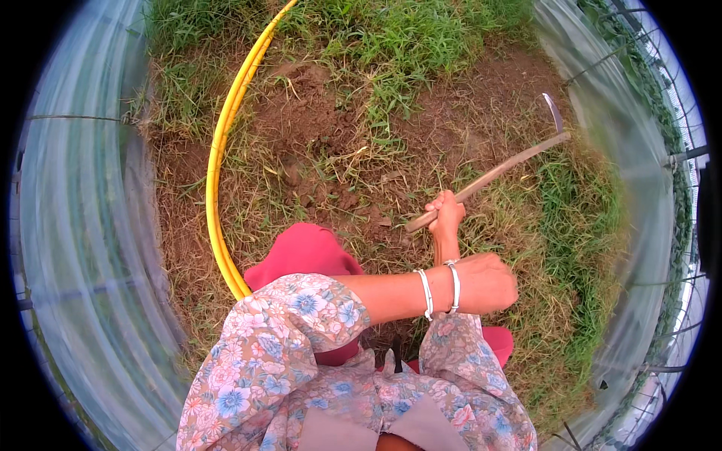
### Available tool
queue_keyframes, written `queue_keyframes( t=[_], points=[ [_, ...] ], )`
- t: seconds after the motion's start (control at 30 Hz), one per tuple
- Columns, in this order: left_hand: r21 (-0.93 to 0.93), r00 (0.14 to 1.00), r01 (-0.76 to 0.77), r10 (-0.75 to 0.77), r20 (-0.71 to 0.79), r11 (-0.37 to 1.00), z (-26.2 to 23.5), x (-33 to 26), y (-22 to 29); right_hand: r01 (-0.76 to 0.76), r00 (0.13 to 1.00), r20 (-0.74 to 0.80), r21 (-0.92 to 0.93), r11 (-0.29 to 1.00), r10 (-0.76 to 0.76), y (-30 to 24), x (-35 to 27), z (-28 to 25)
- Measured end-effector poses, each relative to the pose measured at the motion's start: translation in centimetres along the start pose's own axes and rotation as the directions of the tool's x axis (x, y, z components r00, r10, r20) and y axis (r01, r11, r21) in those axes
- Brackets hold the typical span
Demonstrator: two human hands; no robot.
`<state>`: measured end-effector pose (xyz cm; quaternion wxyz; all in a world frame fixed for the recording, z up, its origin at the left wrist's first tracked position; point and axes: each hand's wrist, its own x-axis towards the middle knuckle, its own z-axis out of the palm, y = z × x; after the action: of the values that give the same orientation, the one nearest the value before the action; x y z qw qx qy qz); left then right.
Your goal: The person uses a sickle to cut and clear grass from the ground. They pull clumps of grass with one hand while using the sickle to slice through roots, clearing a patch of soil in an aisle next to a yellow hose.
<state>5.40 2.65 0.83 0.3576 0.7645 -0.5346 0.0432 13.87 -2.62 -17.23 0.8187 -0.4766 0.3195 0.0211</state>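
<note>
My right hand (449, 213) is closed round the lower end of a wooden handle. This is a sickle (515, 160) with a thin curved metal blade (555, 114) at its far right end, held above the ground. Crossing over my right forearm, my left arm stretches to the right, with white bangles (426, 295) at the wrist. My left hand (485, 283) is curled into a fist with its back uppermost. Its fingers are mostly hidden, and what they hold, if anything, does not show. Below the sickle lies dry cut grass (496, 225).
A yellow hose (216, 173) curves along the left side. Bare brown soil (301, 113) lies ahead, with green grass (421, 37) beyond. Plastic sheeting stands on the left (83, 225) and right (639, 248). My knee in red cloth (312, 252) is bent in front of me.
</note>
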Motion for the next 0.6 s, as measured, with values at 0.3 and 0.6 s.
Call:
queue_keyframes(
  t=[0.3,0.6],
  points=[
    [-0.027,0.999,0.021,-0.02,0.032,0.999,-1.0,-0.4,-1.9,-0.488,0.864,-0.127,-0.453,0.746,0.488,15.1,-7.1,-14.8],
    [-0.073,0.998,-0.057,0.054,-0.037,0.996,-0.6,-0.2,-0.6,0.084,0.991,-0.121,0.164,0.983,-0.065,-1.7,6.7,-0.6]
  ],
)
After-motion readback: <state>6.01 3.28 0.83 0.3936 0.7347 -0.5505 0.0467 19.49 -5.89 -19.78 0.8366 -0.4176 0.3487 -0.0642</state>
